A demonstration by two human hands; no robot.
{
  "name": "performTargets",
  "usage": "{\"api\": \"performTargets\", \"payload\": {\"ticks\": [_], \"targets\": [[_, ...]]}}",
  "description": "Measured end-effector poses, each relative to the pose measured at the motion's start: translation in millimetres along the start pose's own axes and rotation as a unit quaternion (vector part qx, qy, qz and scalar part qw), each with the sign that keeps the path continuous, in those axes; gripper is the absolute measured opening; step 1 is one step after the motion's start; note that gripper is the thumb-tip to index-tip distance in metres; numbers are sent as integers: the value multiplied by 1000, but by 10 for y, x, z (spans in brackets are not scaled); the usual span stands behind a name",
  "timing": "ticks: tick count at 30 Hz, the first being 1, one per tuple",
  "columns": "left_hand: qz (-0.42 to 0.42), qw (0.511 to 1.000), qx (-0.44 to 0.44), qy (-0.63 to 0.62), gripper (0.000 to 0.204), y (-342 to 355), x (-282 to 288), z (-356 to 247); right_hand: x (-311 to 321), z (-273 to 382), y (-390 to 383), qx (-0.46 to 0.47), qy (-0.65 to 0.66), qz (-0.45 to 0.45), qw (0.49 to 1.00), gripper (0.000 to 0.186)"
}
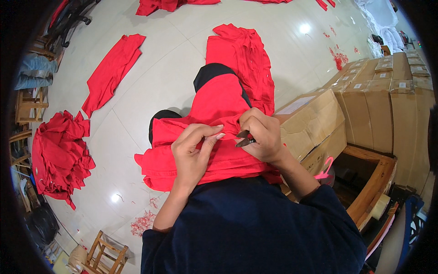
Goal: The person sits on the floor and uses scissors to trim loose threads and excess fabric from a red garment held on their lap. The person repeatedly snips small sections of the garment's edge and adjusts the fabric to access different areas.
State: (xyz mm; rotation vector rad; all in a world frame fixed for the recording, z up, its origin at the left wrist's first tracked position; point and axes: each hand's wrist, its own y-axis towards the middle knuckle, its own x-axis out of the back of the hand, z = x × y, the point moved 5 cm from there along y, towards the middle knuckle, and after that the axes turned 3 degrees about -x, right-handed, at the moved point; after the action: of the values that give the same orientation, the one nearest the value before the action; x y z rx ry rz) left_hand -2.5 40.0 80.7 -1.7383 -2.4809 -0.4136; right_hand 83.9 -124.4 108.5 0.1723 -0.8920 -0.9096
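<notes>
Red cloth (216, 102), seemingly a garment, is draped over my lap and black-clad knees. My left hand (191, 148) is closed, thumb and forefinger pinching a bit of the cloth near its middle. Just right of it, my right hand (262, 137) is curled around small dark thread snips (245, 139), their blades pointing left toward the left fingertips. Whether the right fingers also grip the cloth is hard to make out. Folded red layers (159, 171) lie across my lap nearer my body.
Beyond my knees lies a red garment pile (242, 55); another heap (61, 153) and a single piece (114, 73) are on the floor at left. Cardboard boxes (315, 121) stand close by my right arm, beside a wooden frame (374, 182) and pink hanger (325, 169). A wooden stool (106, 253) stands lower left.
</notes>
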Motion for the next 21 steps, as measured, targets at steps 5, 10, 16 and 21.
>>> {"api": "performTargets", "payload": {"ticks": [5, 10, 16, 21], "targets": [[-14, 997, -54, 53, 10, 30, 22, -55, -4, -6, -8, 3, 2, -13, 1000, 33], [-42, 997, -53, 48, 8, 16, 53, -46, 7, -36, -23, -12, 6, -23, 1000, 32], [-19, 1000, 21, -5, 12, -18, 1, -119, 8, -33, -40, 0, 3, -10, 1000, 29], [-1, 1000, -8, 17, 12, 6, -34, -85, -4, -39, -45, 23, -14, -13, 1000, 28]]}}
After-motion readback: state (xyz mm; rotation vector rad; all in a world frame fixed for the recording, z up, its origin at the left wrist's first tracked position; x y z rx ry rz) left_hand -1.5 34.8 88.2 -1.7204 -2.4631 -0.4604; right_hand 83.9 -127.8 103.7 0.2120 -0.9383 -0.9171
